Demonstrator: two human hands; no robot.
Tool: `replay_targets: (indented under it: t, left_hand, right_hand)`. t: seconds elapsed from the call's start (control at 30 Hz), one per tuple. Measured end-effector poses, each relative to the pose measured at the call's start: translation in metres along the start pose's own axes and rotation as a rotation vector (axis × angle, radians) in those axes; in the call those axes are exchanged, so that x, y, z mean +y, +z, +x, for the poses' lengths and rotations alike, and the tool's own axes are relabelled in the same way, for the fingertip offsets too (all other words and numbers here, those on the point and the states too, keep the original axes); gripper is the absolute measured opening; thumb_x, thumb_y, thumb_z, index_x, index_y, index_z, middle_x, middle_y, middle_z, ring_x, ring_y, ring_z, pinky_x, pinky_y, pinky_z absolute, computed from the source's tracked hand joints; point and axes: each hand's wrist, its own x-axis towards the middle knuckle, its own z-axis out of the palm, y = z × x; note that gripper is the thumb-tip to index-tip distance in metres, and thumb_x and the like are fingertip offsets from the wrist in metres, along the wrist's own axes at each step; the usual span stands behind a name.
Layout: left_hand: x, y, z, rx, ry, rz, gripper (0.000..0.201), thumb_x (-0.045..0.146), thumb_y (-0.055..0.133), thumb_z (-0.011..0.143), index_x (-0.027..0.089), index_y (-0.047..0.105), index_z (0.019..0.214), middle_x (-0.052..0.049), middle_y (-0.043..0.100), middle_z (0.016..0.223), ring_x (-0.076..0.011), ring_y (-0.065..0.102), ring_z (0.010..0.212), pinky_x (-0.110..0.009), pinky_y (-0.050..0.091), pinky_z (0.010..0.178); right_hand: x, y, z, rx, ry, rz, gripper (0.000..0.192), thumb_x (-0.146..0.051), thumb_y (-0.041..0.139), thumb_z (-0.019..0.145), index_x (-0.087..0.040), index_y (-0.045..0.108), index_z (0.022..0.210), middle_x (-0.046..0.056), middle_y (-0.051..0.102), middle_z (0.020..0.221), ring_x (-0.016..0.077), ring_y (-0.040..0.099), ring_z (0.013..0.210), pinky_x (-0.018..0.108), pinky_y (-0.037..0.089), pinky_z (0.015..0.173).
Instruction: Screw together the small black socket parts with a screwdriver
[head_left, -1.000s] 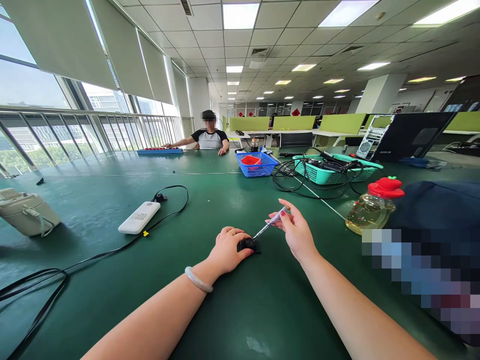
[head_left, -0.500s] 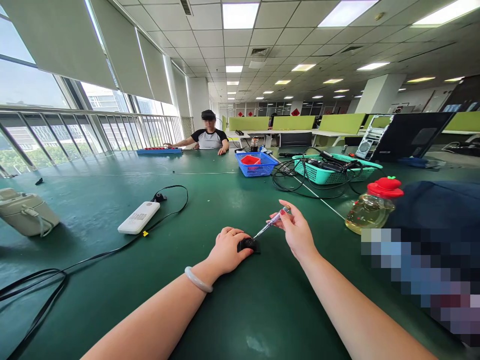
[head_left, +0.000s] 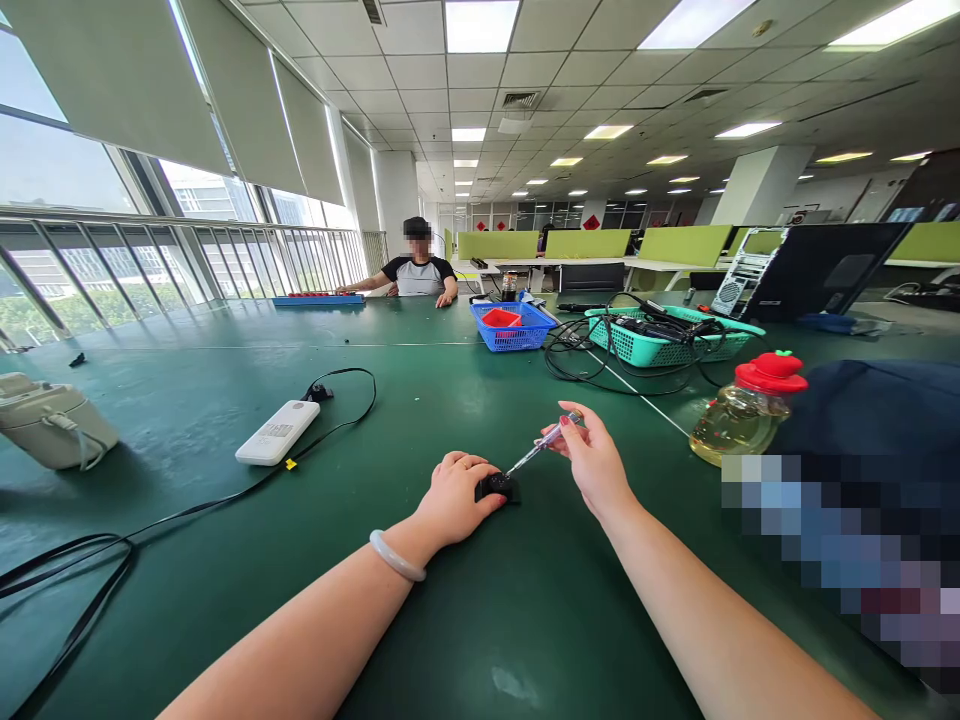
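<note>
My left hand (head_left: 459, 500) lies on the green table with its fingers wrapped round a small black object (head_left: 498, 486), whose kind I cannot make out. In my right hand (head_left: 592, 455) is a slim screwdriver (head_left: 541, 444) with a clear, purplish handle, pinched between thumb and fingers. It slants down to the left, and its tip meets the top of the black object. My left palm and fingers hide part of that object.
Left of my hands lie a white power strip (head_left: 278, 433) and its black cable (head_left: 217, 500). A jar with a red lid (head_left: 739, 420) stands at right. Further back are a blue basket (head_left: 517, 336) and a green basket (head_left: 652, 350) with cables. A person (head_left: 418, 270) sits across the table.
Almost nothing differs. Both hands, the screwdriver and the black object keep their places, while the view has shifted very slightly.
</note>
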Motion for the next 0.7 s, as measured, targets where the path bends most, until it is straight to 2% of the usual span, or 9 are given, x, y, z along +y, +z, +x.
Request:
replay_targets:
  t: [0.7]
  left_hand:
    - [0.0009, -0.0002, 0.0000, -0.015, -0.011, 0.016, 0.035, 0.040, 0.065, 0.087, 0.027, 0.070, 0.119, -0.005, 0.066, 0.132, -0.0306, 0.045, 0.131, -0.051, 0.034, 0.116]
  right_hand:
    - [0.0013, 0.0002, 0.0002, 0.013, -0.015, -0.015, 0.067, -0.069, 0.071, 0.073, -0.022, 0.058, 0.118, 0.003, 0.073, 0.080, 0.0230, 0.073, 0.078, 0.045, 0.058, 0.085]
